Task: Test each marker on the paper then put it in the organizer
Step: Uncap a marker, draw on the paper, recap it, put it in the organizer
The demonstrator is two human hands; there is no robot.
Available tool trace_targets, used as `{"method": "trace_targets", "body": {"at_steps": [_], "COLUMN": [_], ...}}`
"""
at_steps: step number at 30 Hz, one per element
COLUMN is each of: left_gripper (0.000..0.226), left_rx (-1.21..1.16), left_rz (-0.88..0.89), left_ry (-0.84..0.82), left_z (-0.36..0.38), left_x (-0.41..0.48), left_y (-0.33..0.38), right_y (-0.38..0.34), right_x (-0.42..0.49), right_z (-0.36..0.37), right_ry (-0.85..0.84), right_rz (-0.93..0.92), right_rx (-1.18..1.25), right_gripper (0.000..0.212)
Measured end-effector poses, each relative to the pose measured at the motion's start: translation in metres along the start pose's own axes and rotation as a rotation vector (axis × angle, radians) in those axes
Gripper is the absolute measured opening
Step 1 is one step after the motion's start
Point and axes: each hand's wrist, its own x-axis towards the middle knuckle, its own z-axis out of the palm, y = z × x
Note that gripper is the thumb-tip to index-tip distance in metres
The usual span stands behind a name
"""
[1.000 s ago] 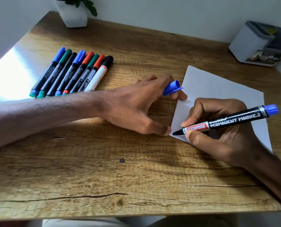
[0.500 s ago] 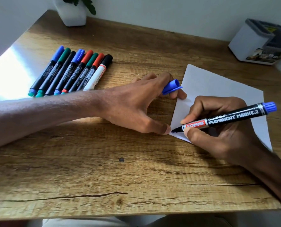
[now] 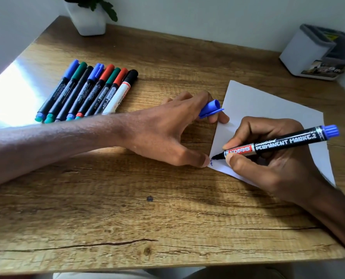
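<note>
The right hand [image 3: 268, 168] grips the blue marker [image 3: 278, 144], its tip on the paper [image 3: 258, 101] at the near corner, beside a small blue scribble. The left hand [image 3: 163, 133] pinches the blue cap [image 3: 209, 108] between its fingers, thumb pressing that corner. A row of markers [image 3: 87, 91] lies far left on the desk [image 3: 127, 218] and the organizer [image 3: 308, 51] stands far right.

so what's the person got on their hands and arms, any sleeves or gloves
Nothing worn shows. The left hand and right hand have no gloves, and no rings or watch can be seen. The left forearm and right forearm are uncovered to the frame's edge, with no sleeve in view.
</note>
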Motion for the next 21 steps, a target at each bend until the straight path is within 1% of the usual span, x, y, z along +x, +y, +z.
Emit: {"method": "trace_targets", "body": {"at_steps": [7,11,16,19,21], "left_gripper": [0.055,0.062,0.060,0.062,0.058], "left_rx": [-0.016,-0.014,-0.011,-0.004,0.001], "left_rz": [-0.018,-0.036,-0.035,-0.045,-0.047], "left_ry": [-0.001,0.019,0.007,0.010,0.010], "left_z": [0.0014,0.0024,0.0011,0.0012,0.0018], "left_x": [0.0012,0.0015,0.0018,0.0019,0.0022], "left_y": [-0.0025,-0.0042,-0.0017,-0.0024,-0.0039], "right_y": [0.0019,0.0019,0.0026,0.0030,0.0036], "right_x": [-0.0006,0.0007,0.0015,0.0018,0.0021], "right_z": [-0.0003,0.0002,-0.0005,-0.0002,0.0000], "right_ry": [0.014,0.028,0.039,0.045,0.053], "right_rz": [0.027,0.023,0.020,0.024,0.020], "right_rx": [0.006,-0.004,-0.016,-0.023,-0.031], "right_gripper": [0.006,0.006,0.006,0.007,0.007]}}
